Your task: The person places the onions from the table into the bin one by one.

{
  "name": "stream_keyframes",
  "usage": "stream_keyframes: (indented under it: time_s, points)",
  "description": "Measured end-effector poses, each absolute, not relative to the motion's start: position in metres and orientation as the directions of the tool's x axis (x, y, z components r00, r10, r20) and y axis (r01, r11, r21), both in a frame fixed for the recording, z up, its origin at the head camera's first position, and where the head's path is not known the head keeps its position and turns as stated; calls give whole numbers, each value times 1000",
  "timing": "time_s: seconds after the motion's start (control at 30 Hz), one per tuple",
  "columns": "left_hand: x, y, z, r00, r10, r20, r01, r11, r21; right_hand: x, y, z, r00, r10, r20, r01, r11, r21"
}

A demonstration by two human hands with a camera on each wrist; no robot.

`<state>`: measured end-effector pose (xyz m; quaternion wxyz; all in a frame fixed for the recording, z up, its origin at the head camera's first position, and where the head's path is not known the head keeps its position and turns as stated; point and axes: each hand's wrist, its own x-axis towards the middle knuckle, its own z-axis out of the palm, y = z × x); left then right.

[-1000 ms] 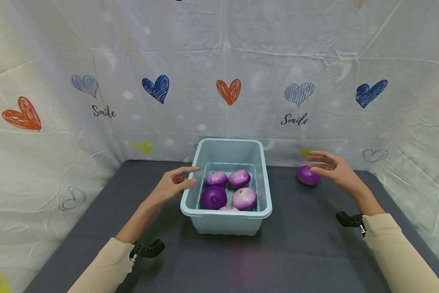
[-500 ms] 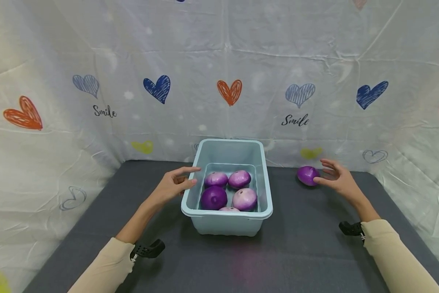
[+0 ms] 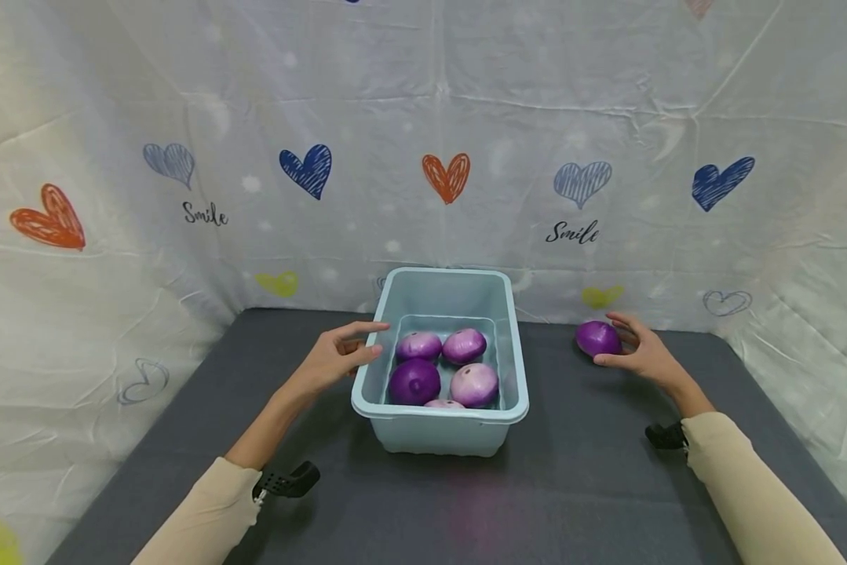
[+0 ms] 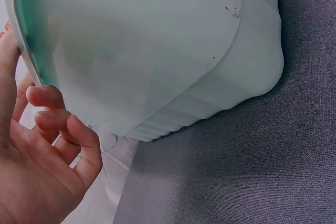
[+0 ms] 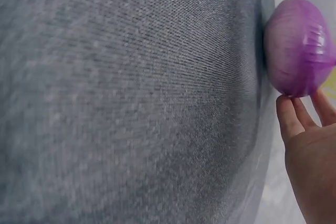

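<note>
A purple onion (image 3: 597, 339) lies on the dark cloth at the back right. My right hand (image 3: 642, 357) is at its right side, thumb in front and fingers partly behind. In the right wrist view the fingertips (image 5: 287, 109) meet or nearly meet the onion's edge, without closing round it. A pale blue plastic tub (image 3: 440, 430) stands mid-table, holding several purple onions (image 3: 414, 382). My left hand (image 3: 334, 357) is at the tub's left rim, index finger and thumb extended toward it. In the left wrist view its other fingers are loosely curled beside the tub wall.
Dark grey cloth (image 3: 564, 471) covers the table. Behind and at both sides hangs a white curtain (image 3: 374, 157) printed with hearts and the word Smile. A black band with a small device (image 3: 290, 480) sits on each wrist.
My right hand first drew back and down from above the lone onion, then moved left against its right side. The left hand stays at the tub rim. The onions have not visibly moved.
</note>
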<state>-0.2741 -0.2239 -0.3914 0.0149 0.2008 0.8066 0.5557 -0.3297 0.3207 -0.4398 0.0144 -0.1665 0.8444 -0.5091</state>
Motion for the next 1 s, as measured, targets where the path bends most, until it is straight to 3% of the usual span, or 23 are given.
stream_keyframes:
  time_s: [0.3, 1.0]
  points:
    - [-273, -223, -389, -918, 344, 196, 307, 307, 901, -338, 319, -442, -951, -289, 105, -236, 467, -852]
    - [-273, -223, -389, -920, 337, 198, 305, 303, 903, -336, 325, -439, -952, -254, 174, -280, 482, -830]
